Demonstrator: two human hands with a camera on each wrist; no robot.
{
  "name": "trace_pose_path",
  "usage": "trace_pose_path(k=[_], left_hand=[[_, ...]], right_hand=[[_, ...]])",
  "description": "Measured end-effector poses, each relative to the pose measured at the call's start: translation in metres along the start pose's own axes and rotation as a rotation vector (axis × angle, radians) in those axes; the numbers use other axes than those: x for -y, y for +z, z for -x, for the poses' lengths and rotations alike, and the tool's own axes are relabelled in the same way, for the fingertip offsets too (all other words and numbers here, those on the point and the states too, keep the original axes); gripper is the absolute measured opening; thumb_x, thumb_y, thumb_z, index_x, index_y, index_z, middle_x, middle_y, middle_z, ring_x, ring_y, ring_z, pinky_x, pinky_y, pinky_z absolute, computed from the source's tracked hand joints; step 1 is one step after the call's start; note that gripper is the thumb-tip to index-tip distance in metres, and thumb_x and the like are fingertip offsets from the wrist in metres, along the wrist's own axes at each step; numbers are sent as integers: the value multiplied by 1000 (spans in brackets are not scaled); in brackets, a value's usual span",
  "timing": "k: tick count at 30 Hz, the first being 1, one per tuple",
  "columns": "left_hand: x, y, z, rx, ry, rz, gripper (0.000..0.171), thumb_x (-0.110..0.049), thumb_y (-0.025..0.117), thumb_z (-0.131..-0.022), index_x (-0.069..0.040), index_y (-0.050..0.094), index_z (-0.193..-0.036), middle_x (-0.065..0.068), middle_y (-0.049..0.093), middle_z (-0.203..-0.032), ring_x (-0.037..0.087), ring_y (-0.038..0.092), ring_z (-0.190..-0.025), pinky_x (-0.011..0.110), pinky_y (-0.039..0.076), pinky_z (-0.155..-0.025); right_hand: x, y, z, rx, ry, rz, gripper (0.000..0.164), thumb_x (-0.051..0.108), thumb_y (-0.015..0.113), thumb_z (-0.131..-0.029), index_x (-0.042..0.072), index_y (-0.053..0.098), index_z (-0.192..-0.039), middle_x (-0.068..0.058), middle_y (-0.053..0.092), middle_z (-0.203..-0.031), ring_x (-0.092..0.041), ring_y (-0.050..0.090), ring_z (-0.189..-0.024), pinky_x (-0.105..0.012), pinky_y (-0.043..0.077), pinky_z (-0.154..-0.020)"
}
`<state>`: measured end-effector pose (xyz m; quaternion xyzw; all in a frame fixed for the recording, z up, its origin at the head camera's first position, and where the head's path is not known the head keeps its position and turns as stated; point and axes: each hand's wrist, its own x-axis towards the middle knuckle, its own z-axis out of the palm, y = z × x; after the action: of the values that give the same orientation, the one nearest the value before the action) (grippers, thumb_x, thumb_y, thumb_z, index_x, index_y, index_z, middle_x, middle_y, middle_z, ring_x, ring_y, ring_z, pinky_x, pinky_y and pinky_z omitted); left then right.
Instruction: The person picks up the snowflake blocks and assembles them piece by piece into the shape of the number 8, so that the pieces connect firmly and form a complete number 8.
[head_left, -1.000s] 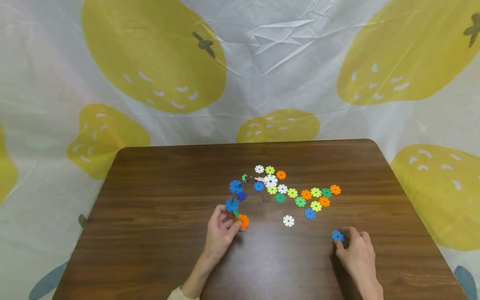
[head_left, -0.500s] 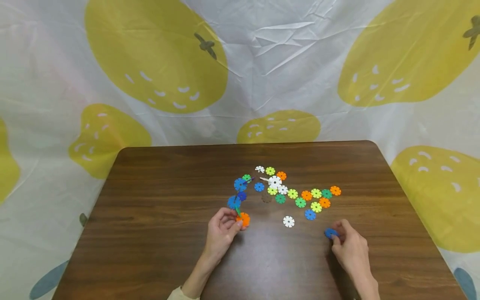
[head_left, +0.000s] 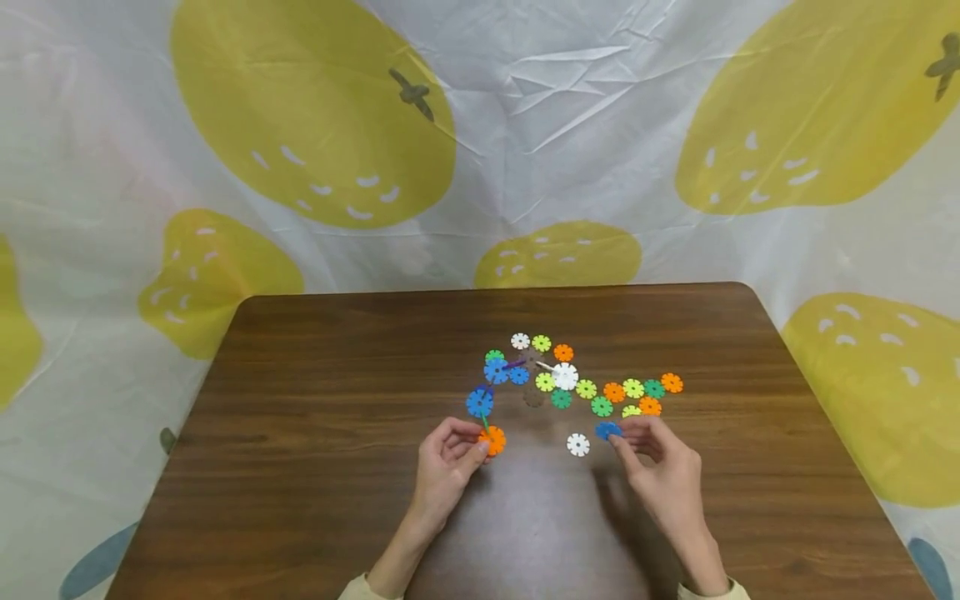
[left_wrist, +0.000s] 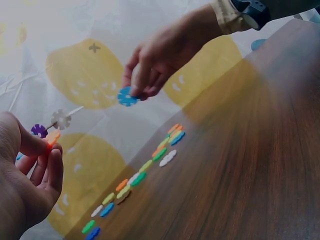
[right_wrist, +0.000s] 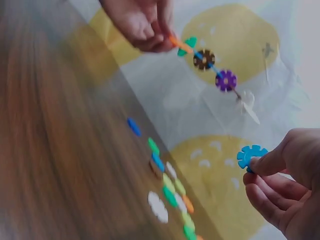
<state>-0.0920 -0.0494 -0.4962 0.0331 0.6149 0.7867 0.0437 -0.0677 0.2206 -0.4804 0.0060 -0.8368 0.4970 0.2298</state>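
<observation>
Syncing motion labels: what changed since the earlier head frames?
The right hand carried its blue disc leftward and forward, toward the chain. The chain's far end swung right. Nothing was gripped or released. The left hand kept its pinch on the orange disc; visible loose discs stayed put.

Chain of discs (head_left: 493, 365), centre of the head frame: orange, green, blue, brown, purple and white. Single disc (head_left: 607, 431), right of centre: plain blue. Loose discs (head_left: 582, 388), mid-frame and right: white, lime, orange, green, blue, brown. Table (head_left: 300, 400), lower half: dark brown, streaked wood grain. Cloth (head_left: 570, 167), upper half: white, printed with large yellow fruits, white flecks, grey-brown stalks. Sleeves (head_left: 714, 590), bottom edge: pale cream. Watch (left_wrist: 252, 11), upper right of the left wrist frame: black.
</observation>
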Motion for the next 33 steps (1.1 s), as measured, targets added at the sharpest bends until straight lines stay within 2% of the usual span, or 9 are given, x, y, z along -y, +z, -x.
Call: trace_pose_path(k=[6, 14, 21, 25, 29, 33], left_hand=[[-3, 2, 1, -21, 5, -4, 25, 14, 66, -87, 20, 54, -108, 32, 65, -99, 11, 70, -77, 26, 63, -74], [-5, 6, 2, -20, 14, -14, 25, 13, 67, -87, 19, 56, -109, 36, 64, -102, 10, 69, -77, 22, 62, -73], [-5, 7, 3, -23, 33, -9, 24, 14, 67, -86, 19, 56, -107, 38, 64, -102, 9, 69, -77, 21, 61, -71], [-5, 7, 3, -17, 57, -18, 23, 13, 67, -87, 20, 56, -106, 39, 64, -101, 8, 69, -76, 21, 61, -71], [-3, 7, 4, -9, 72, -19, 22, 14, 66, -86, 21, 56, -104, 42, 63, -101, 7, 69, -76, 19, 60, -70], [0, 7, 4, -14, 73, -16, 19, 16, 66, -85, 22, 55, -100, 43, 64, -100, 7, 70, -75, 19, 61, -68]], right_hand=[[16, 14, -2, 32, -72, -109, 26, -16, 80, -76, 1, 72, -94, -12, 74, -85, -2, 66, -73, -11, 56, -70], [28, 38, 0, 136, -239, -196, 30, -17, 79, -75, 4, 72, -95, -12, 74, -84, -11, 68, -72, -15, 58, -71], [37, 52, 4, 176, -328, -105, 23, -9, 80, -79, 8, 74, -94, -6, 74, -85, -10, 67, -73, -14, 55, -70], [40, 59, 8, 189, -361, -84, 24, -10, 79, -78, 7, 75, -93, -2, 73, -86, -11, 66, -75, -13, 55, -72], [40, 65, 12, 173, -405, -53, 26, -11, 79, -76, 9, 76, -92, 0, 73, -88, -12, 67, -77, -13, 55, -75], [40, 68, 15, 130, -435, -36, 20, -6, 80, -79, 8, 77, -92, -1, 73, -86, -12, 69, -76, -12, 55, -76]])
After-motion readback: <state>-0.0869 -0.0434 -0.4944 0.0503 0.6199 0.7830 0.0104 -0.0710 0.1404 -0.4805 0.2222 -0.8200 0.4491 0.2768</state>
